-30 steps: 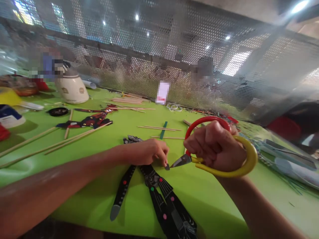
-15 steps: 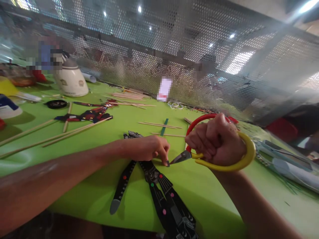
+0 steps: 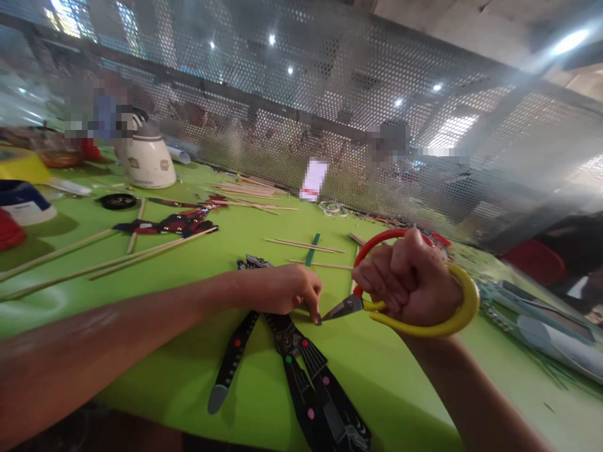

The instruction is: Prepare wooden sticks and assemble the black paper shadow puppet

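Note:
My right hand (image 3: 414, 279) is wrapped round the handles of a pair of scissors (image 3: 346, 306), one handle red and one yellow. The blades look nearly closed and point left, their tips at a small grey piece (image 3: 319, 319). Thumb and finger of my left hand (image 3: 287, 290) pinch that piece; whether it belongs to the figure below cannot be made out. Under my left hand and wrist lies a black jointed figure (image 3: 287, 342) with white patterns and coloured round fasteners. Its head shows beyond my wrist, while my hand hides part of its body.
Thin wooden sticks (image 3: 306, 245) and a green strip (image 3: 313, 250) lie beyond my hands. A second, red and black figure (image 3: 174, 223) with sticks is at left, near a white kettle (image 3: 148, 160). A phone (image 3: 313, 180) leans against the perforated screen (image 3: 264, 138).
The view has tilted slightly, so the scene sits a little lower. Both hands keep their holds, and the scissor tips stay at the grey piece.

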Available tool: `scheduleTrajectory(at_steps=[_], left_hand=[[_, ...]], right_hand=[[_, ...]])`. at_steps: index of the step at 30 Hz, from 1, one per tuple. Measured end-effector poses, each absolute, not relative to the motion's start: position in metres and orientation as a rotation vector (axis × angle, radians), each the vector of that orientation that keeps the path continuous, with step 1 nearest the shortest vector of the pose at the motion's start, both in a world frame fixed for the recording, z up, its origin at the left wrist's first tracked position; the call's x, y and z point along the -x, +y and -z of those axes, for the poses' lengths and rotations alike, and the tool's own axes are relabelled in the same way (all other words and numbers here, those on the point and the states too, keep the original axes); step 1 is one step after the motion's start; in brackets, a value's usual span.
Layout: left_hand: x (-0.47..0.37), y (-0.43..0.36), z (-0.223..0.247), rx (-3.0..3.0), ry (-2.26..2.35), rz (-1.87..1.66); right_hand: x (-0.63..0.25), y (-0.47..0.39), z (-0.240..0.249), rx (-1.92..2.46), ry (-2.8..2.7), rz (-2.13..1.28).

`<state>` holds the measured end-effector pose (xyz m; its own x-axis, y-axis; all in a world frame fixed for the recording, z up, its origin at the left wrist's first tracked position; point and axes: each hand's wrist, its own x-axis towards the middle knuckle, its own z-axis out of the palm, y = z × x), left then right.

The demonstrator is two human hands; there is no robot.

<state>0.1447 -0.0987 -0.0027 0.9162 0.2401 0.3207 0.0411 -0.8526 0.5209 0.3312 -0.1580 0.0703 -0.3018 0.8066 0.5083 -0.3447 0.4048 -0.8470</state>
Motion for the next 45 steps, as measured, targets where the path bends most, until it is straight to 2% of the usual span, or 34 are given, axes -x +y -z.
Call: scheduleTrajectory(at_steps=[17,36,45], left_hand=[[-0.145,-0.099,0.002,-2.564,0.212,-0.509],[-0.147,-0.101,0.001,-2.508,0.185,-0.519],[-0.143,-0.112,-0.015,-2.510,0.265,-0.437]], right_hand=[[-0.332,-0.156,-0.069,0.435,-1.429,-1.221],[-0.312,-0.148,-0.071,0.341,-1.511,-1.540],[-0.296,-0.160,-0.082,0.348,-1.599,-1.490]])
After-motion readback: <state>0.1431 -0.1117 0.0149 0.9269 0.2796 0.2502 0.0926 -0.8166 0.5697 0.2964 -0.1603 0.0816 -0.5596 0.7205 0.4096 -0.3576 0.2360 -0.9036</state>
